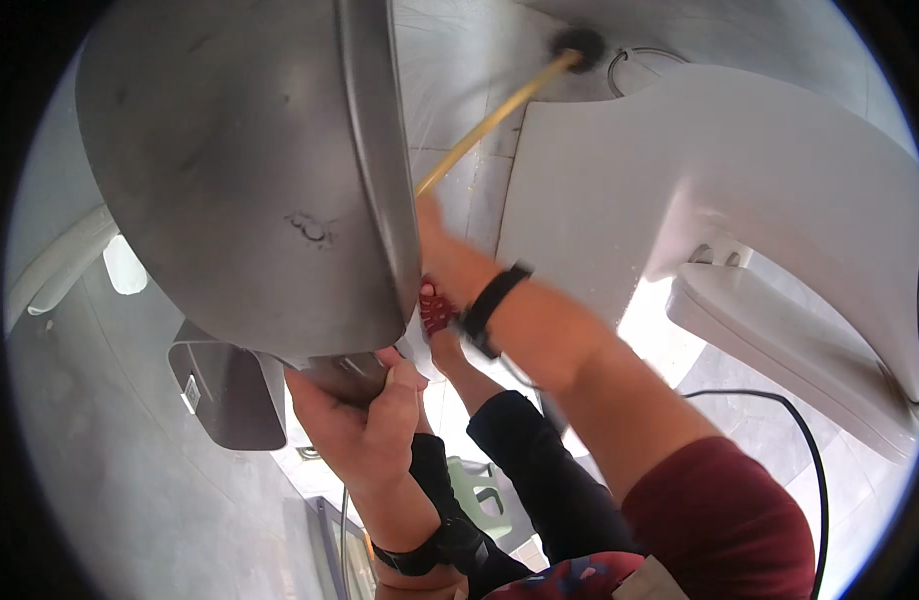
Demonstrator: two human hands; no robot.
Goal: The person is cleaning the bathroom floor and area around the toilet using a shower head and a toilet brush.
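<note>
My left hand (377, 420) grips the lower rim of a large grey rounded cover (242, 172), fingers curled round a brownish-grey part under it. My right arm reaches up beside the cover; the part of my right hand (428, 217) that shows is blurred and its fingers are hidden by the cover's edge. From that hand a yellow stick-like handle (497, 116) slants up to a dark round blurred head (578, 49) against the tiles. A grey open bin-like box (230, 397) with a small label is below the cover.
On the right stands a toilet (602, 165) with its white seat or lid (789, 337). A metal hose (617, 71) curls behind it. A black cable (812, 450) loops at lower right. A green plastic stool (478, 495) is near my legs. A white curved fixture (65, 255) is at the left.
</note>
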